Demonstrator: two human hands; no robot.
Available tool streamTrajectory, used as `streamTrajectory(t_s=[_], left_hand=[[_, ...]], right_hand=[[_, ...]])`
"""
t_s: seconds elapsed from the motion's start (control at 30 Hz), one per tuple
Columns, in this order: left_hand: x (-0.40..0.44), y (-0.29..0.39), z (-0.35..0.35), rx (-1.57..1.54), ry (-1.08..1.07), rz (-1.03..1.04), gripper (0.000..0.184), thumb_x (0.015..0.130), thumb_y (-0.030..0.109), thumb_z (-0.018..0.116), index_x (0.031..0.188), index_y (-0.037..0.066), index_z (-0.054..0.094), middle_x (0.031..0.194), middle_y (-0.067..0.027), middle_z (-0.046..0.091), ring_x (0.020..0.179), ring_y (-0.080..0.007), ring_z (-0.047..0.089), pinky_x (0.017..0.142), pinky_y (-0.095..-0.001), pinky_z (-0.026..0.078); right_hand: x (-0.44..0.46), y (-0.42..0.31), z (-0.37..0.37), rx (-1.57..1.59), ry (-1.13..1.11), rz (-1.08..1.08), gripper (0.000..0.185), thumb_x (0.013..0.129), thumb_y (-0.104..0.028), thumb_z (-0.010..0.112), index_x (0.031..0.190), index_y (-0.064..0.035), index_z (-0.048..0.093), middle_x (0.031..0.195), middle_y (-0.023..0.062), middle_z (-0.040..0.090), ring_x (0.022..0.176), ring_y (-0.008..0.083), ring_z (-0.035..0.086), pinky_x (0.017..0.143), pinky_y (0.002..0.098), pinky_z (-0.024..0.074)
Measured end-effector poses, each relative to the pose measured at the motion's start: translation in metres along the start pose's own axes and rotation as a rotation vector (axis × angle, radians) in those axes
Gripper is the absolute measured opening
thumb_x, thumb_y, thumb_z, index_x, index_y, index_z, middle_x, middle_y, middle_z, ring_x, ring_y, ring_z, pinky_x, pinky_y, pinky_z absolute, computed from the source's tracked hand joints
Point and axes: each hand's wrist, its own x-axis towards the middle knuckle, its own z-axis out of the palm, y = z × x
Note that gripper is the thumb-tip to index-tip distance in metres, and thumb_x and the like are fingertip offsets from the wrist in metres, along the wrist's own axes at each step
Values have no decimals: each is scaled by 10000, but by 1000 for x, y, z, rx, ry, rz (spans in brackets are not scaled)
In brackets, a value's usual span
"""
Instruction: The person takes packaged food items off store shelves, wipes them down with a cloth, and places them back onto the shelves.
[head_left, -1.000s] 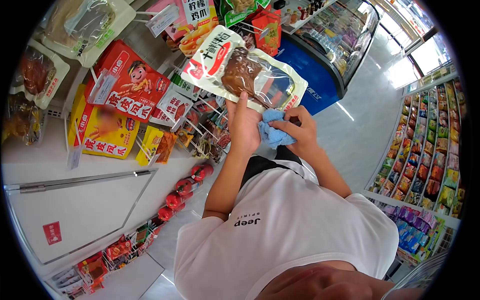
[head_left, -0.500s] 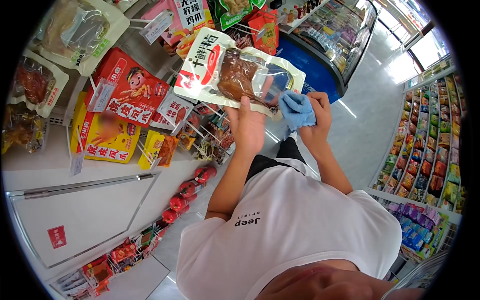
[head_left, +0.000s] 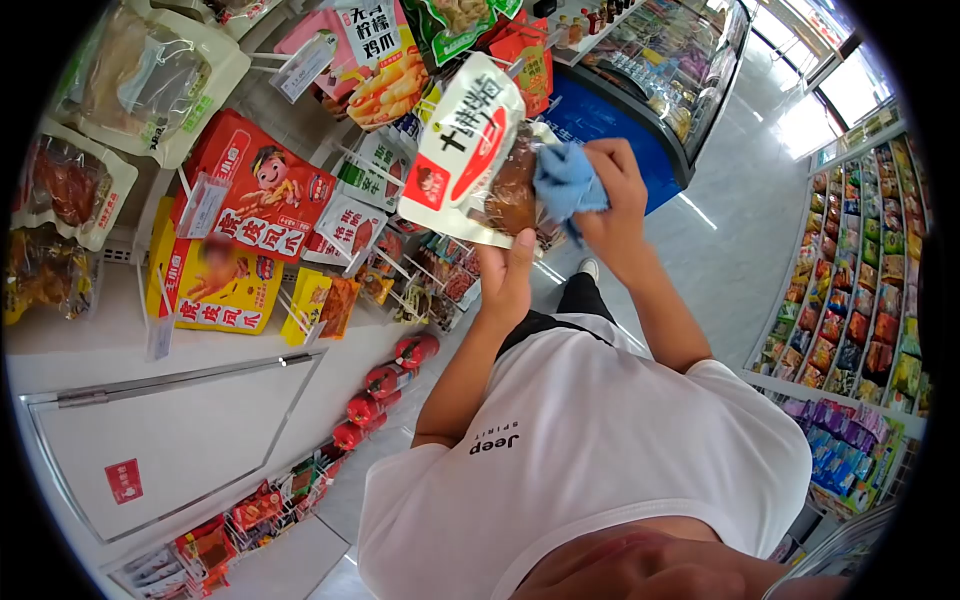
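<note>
My left hand [head_left: 508,280] grips the lower edge of a vacuum-sealed pack of brown braised meat [head_left: 465,150], thumb on its front. The pack is white and red with large dark lettering, tilted, and its clear window shows the meat. My right hand [head_left: 615,195] is closed around a crumpled blue cloth [head_left: 566,185], which lies against the right side of the pack and covers part of the window. Behind the pack, a red snack bag [head_left: 265,185] and a yellow snack bag [head_left: 220,285] hang on the rack.
Price-tag holders [head_left: 303,68] stick out from the rack on hooks. A white cabinet door [head_left: 170,430] is below, with red round containers [head_left: 385,380] beside it. A blue-fronted display case [head_left: 650,150] stands ahead; snack shelves [head_left: 850,280] line the right across the grey floor.
The pack has turned to a steeper tilt and shifted slightly right. My right hand has brought the blue cloth up and left, from the pack's lower right corner onto its front.
</note>
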Motion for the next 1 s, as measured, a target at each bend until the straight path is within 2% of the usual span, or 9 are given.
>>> streamTrajectory(t_s=[0.1, 0.13, 0.23, 0.27, 0.37, 0.4, 0.5, 0.53, 1.0], left_hand=[[7, 4, 2, -191, 49, -15, 517, 1036, 132, 513, 1488, 78, 268, 1377, -87, 513, 1093, -121, 575, 775, -261, 486], [8, 5, -5, -163, 9, -36, 510, 1048, 135, 480, 1497, 80, 244, 1434, -109, 463, 1149, -184, 576, 882, -357, 522], [10, 25, 4, -352, -36, 10, 503, 1048, 105, 459, 1490, 11, 237, 1489, -160, 406, 1319, -290, 494, 1087, -456, 442], [15, 37, 11, -397, -105, 28, 519, 1053, 128, 448, 1502, 32, 207, 1520, -185, 365, 1348, -400, 469, 1067, -566, 460], [17, 44, 10, -474, -71, 19, 549, 1062, 169, 446, 1528, 83, 169, 1540, -198, 337, 1356, -458, 448, 1049, -616, 455], [18, 49, 9, -453, -51, 3, 570, 1071, 214, 433, 1555, 170, 134, 1563, -176, 307, 1370, -461, 427, 1051, -659, 426], [24, 60, 12, -661, 25, -48, 581, 1078, 232, 417, 1569, 233, 106, 1593, -141, 262, 1394, -460, 395, 1068, -687, 382], [26, 75, 24, -496, 85, -65, 576, 1084, 302, 406, 1579, 224, 123, 1591, -158, 271, 1409, -433, 390, 1077, -641, 390], [27, 56, 13, -571, -8, -62, 593, 1069, 414, 386, 1566, 195, 146, 1568, -223, 316, 1413, -435, 377, 1126, -649, 342]], right_hand=[[-13, -4, 3, 54, -79, -81, 394, 671, -41, 716, 1064, -17, 699, 966, 140, 596, 832, 305, 639, 739, 345, 517], [-16, 0, 5, 26, -68, -82, 398, 671, -40, 714, 1068, -19, 698, 967, 139, 597, 833, 303, 639, 739, 345, 517], [-11, 16, 5, -75, 26, -6, 395, 672, -32, 711, 1066, -18, 689, 972, 138, 598, 835, 314, 637, 739, 348, 518], [-7, 24, 3, -100, 60, 12, 387, 675, -30, 710, 1061, -16, 686, 973, 138, 599, 833, 320, 635, 740, 350, 518], [-8, 29, -1, -71, 84, 73, 368, 696, -55, 727, 1056, -6, 667, 988, 150, 596, 864, 345, 621, 765, 359, 509], [-13, 29, -1, -54, 72, 82, 376, 697, -63, 734, 1062, -6, 664, 992, 153, 595, 872, 346, 617, 770, 359, 506], [-31, 19, 0, -19, 43, 84, 393, 696, -85, 759, 1063, 7, 654, 999, 156, 597, 883, 324, 605, 773, 350, 489], [-36, 14, 1, -10, 52, 85, 379, 699, -72, 753, 1054, 15, 652, 997, 156, 598, 879, 317, 602, 772, 343, 481], [-72, -4, 6, 57, -84, -44, 345, 702, -89, 808, 1041, -84, 743, 952, 89, 593, 760, 234, 631, 648, 315, 520]])
